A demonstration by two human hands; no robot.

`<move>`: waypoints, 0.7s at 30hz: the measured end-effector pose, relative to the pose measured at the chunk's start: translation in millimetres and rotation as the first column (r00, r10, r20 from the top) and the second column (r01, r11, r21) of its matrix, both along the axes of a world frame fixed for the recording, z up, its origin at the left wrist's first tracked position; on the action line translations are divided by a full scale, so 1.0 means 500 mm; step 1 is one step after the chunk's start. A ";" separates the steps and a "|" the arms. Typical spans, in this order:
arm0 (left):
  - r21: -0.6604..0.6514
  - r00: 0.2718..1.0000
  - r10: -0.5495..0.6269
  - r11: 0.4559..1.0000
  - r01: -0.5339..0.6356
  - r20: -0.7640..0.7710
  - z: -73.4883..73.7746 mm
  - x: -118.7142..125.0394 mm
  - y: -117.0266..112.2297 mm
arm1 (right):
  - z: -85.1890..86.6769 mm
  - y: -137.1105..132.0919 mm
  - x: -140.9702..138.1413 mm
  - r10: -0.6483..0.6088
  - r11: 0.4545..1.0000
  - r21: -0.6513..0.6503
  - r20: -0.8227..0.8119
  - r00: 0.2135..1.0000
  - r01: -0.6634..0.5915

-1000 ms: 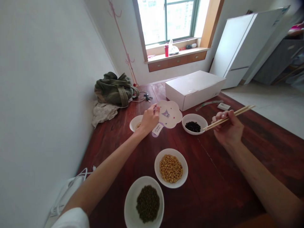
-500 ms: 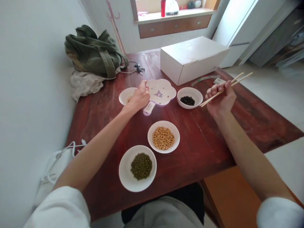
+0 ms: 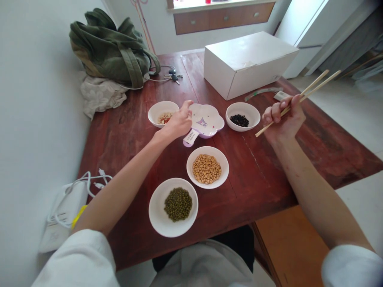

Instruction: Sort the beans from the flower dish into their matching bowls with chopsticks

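Note:
My left hand [image 3: 180, 120] is closed on the left rim of a white, flower-shaped dish [image 3: 206, 116] with a cartoon print, lilac edge and short labelled handle. The dish has nothing in it; some fingertips are hidden. In my right hand [image 3: 284, 117] is a pair of wooden chopsticks [image 3: 314, 88], their tips pointing down-left near a bowl of black beans [image 3: 239, 120]. Left of my left hand stands a bowl of pale and reddish pieces [image 3: 165, 117], partly covered by the hand. Nearer me are a bowl of yellow soybeans [image 3: 206, 169] and a larger bowl of green mung beans [image 3: 178, 204].
A white box [image 3: 248, 63] stands at the back of the red-brown table [image 3: 239, 171]. A green bag [image 3: 110, 52] on a pale cloth [image 3: 101, 95] and keys [image 3: 173, 76] lie back left. White cables [image 3: 89, 179] and a power strip [image 3: 64, 215] are at the left edge.
The dish has come slightly toward me with my left hand, uncovering more of the back-left bowl. My right hand and the chopsticks have shifted a little to the right. The view has tilted down.

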State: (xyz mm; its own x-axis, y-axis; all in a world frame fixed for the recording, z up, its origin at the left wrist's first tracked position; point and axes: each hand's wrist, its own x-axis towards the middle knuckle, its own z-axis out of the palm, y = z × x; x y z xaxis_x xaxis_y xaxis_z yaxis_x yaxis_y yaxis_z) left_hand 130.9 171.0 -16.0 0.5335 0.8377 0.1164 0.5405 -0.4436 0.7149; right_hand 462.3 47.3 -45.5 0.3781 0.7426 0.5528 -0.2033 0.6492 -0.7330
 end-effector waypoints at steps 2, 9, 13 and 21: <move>-0.031 0.998 -0.017 0.999 0.016 -0.052 -0.002 -0.001 -0.002 | 0.006 -0.007 -0.005 0.000 1.000 -0.011 -0.004 1.000 0.000; -0.055 0.984 -0.085 0.996 0.077 -0.156 0.011 0.006 -0.038 | 0.057 -0.056 -0.064 -0.059 0.985 -0.164 -0.089 0.994 0.044; 0.008 0.975 -0.071 0.997 0.075 -0.213 0.004 0.008 -0.045 | 0.067 -0.065 -0.076 -0.084 0.973 -0.224 -0.109 0.990 0.058; 0.102 0.955 -0.055 0.991 0.088 -0.293 -0.006 0.010 -0.056 | 0.039 -0.042 -0.065 -0.141 0.967 -0.211 0.034 0.989 0.145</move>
